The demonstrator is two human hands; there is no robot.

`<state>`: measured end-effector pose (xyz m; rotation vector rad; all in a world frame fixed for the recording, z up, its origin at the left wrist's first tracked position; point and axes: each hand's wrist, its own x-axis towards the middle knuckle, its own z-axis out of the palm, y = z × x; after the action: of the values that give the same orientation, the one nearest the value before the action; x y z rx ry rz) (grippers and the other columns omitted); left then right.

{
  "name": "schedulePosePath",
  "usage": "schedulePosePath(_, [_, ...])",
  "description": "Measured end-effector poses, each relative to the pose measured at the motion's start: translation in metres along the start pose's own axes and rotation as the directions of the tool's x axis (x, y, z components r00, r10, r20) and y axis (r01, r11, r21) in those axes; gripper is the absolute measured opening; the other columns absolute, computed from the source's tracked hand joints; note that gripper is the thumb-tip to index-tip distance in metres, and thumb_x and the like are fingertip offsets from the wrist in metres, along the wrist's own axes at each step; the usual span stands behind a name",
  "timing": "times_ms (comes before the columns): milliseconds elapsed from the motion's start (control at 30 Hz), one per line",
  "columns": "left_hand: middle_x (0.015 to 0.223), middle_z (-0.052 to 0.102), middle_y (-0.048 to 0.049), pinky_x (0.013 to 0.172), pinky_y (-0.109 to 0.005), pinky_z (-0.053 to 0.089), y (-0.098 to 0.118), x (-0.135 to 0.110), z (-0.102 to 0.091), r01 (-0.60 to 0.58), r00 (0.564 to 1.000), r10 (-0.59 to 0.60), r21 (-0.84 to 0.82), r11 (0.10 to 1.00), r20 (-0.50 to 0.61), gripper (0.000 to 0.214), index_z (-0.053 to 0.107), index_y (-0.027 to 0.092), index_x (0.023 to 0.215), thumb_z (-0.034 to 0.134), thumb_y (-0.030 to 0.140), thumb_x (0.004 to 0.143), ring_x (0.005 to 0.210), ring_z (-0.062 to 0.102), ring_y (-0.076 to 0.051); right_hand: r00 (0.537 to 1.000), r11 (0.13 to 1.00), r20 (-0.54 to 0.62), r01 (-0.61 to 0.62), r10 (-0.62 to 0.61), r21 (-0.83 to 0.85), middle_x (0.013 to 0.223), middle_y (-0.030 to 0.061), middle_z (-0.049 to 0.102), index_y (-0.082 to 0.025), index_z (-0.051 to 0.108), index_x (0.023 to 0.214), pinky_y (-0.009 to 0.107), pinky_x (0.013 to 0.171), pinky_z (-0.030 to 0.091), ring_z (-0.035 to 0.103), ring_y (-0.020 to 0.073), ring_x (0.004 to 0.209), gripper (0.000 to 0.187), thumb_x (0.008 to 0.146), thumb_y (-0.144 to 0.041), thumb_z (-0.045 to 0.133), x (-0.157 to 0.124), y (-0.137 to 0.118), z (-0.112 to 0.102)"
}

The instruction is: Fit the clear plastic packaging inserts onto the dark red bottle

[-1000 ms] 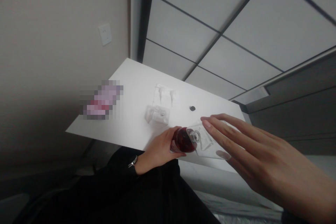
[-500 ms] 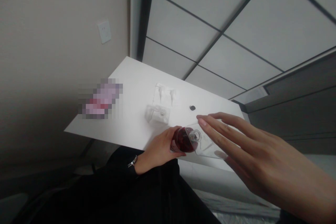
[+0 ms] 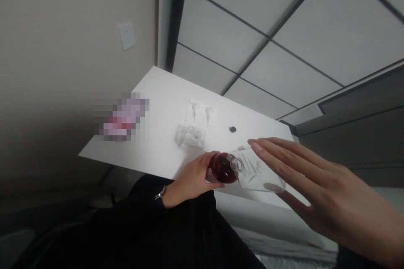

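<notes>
My left hand [image 3: 196, 173] is wrapped around a bottle of red liquid [image 3: 223, 169] near the table's front edge. The bottle's clear glass neck [image 3: 237, 164] points up toward me, and no cap is on it. My right hand [image 3: 303, 176] grips a clear, see-through piece [image 3: 257, 172] between its thumb and straight fingers, just right of the bottle. That piece looks like a clear container, but its exact kind cannot be made out.
A small dark round thing [image 3: 232, 129] lies on the white table [image 3: 164, 96]. Left of it are a clear packet [image 3: 192, 136] and a whitish item [image 3: 200, 113]. A blurred pink thing [image 3: 124, 117] is at the left edge. Wall and panelled doors [image 3: 217, 29] stand behind.
My right hand has moved right with the clear piece, which no longer covers the bottle's top. My left hand and the bottle have stayed nearly in place.
</notes>
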<state>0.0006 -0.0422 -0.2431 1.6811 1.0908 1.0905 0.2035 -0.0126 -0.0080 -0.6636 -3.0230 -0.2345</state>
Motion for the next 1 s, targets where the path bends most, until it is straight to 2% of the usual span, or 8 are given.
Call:
schedulePosePath(233, [0.144, 0.066, -0.0102, 0.107, -0.053, 0.057, -0.004, -0.001, 0.002, -0.02, 1.0, 0.02, 0.021, 1.0, 0.001, 0.083, 0.047, 0.028, 0.148, 0.092, 0.039, 0.08, 0.128, 0.068, -0.034, 0.98, 0.978, -0.059, -0.183, 0.19, 0.1, 0.155, 0.016, 0.059, -0.024, 0.027, 0.17, 0.048, 0.105, 0.063, 0.064, 0.0327, 0.136, 0.072, 0.106, -0.028, 0.058, -0.033, 0.012, 0.028])
schedulePosePath(367, [0.144, 0.066, -0.0109, 0.109, -0.055, 0.056, -0.002, 0.0, 0.001, -0.012, 1.0, 0.012, 0.015, 1.0, 0.019, 0.084, 0.047, 0.027, 0.148, 0.094, 0.038, 0.079, 0.129, 0.067, -0.034, 0.912, 0.898, -0.141, -0.334, 0.385, 0.288, 0.148, 0.0154, 0.062, -0.03, 0.037, 0.166, 0.049, 0.104, 0.062, 0.065, 0.0317, 0.134, 0.069, 0.103, -0.031, 0.064, -0.056, 0.011, 0.057])
schedulePosePath(433, [0.144, 0.066, -0.0114, 0.111, -0.055, 0.054, -0.001, 0.0, 0.0, -0.004, 1.0, 0.004, 0.016, 1.0, 0.024, 0.085, 0.046, 0.027, 0.148, 0.094, 0.037, 0.078, 0.131, 0.067, -0.034, 0.83, 0.804, -0.204, -0.394, 0.52, 0.445, 0.148, 0.0141, 0.062, -0.033, 0.045, 0.161, 0.05, 0.107, 0.06, 0.062, 0.0313, 0.136, 0.067, 0.099, -0.03, 0.071, -0.067, 0.005, 0.077])
schedulePosePath(533, [0.145, 0.065, -0.0135, 0.114, -0.057, 0.053, -0.002, 0.001, 0.001, -0.015, 1.0, 0.014, 0.065, 0.998, 0.007, 0.088, 0.045, 0.026, 0.149, 0.095, 0.036, 0.077, 0.133, 0.065, -0.035, 0.652, 0.575, -0.247, -0.353, 0.717, 0.739, 0.148, 0.0133, 0.059, -0.033, 0.054, 0.15, 0.05, 0.108, 0.059, 0.057, 0.0317, 0.141, 0.061, 0.093, -0.03, 0.077, -0.079, -0.01, 0.118])
schedulePosePath(633, [0.144, 0.064, -0.0151, 0.112, -0.057, 0.054, -0.004, -0.002, 0.005, -0.057, 0.997, 0.064, 0.174, 0.983, -0.038, 0.09, 0.044, 0.024, 0.148, 0.096, 0.037, 0.076, 0.132, 0.065, -0.036, 0.421, 0.362, -0.246, -0.22, 0.873, 0.906, 0.146, 0.013, 0.06, -0.032, 0.055, 0.144, 0.053, 0.112, 0.056, 0.062, 0.0322, 0.137, 0.069, 0.083, -0.031, 0.087, -0.08, -0.032, 0.164])
schedulePosePath(700, [0.143, 0.063, -0.0169, 0.11, -0.055, 0.056, -0.005, -0.006, 0.009, -0.095, 0.986, 0.13, 0.292, 0.952, -0.104, 0.094, 0.04, 0.022, 0.15, 0.095, 0.042, 0.077, 0.132, 0.065, -0.036, 0.285, 0.217, -0.174, -0.128, 0.943, 0.968, 0.145, 0.0131, 0.061, -0.031, 0.054, 0.143, 0.056, 0.115, 0.052, 0.062, 0.0335, 0.138, 0.07, 0.082, -0.036, 0.088, -0.076, -0.048, 0.189])
schedulePosePath(833, [0.139, 0.064, -0.021, 0.109, -0.053, 0.056, -0.001, -0.015, 0.015, -0.143, 0.925, 0.326, 0.614, 0.777, -0.197, 0.096, 0.035, 0.015, 0.156, 0.087, 0.054, 0.085, 0.131, 0.063, -0.038, 0.199, -0.013, 0.022, -0.051, 0.98, 0.999, 0.155, 0.0149, 0.056, -0.03, 0.048, 0.148, 0.058, 0.119, 0.047, 0.057, 0.0367, 0.145, 0.075, 0.084, -0.04, 0.086, -0.069, -0.071, 0.22])
schedulePosePath(1000, [0.135, 0.069, -0.0202, 0.105, -0.048, 0.055, 0.013, -0.012, 0.015, -0.143, 0.873, 0.452, 0.791, 0.595, -0.182, 0.078, 0.038, 0.01, 0.156, 0.067, 0.055, 0.1, 0.123, 0.063, -0.036, 0.183, -0.07, 0.067, 0.011, 0.981, 0.997, 0.152, 0.0166, 0.062, -0.027, 0.052, 0.148, 0.054, 0.12, 0.047, 0.06, 0.0365, 0.142, 0.077, 0.081, -0.042, 0.088, -0.079, -0.071, 0.242])
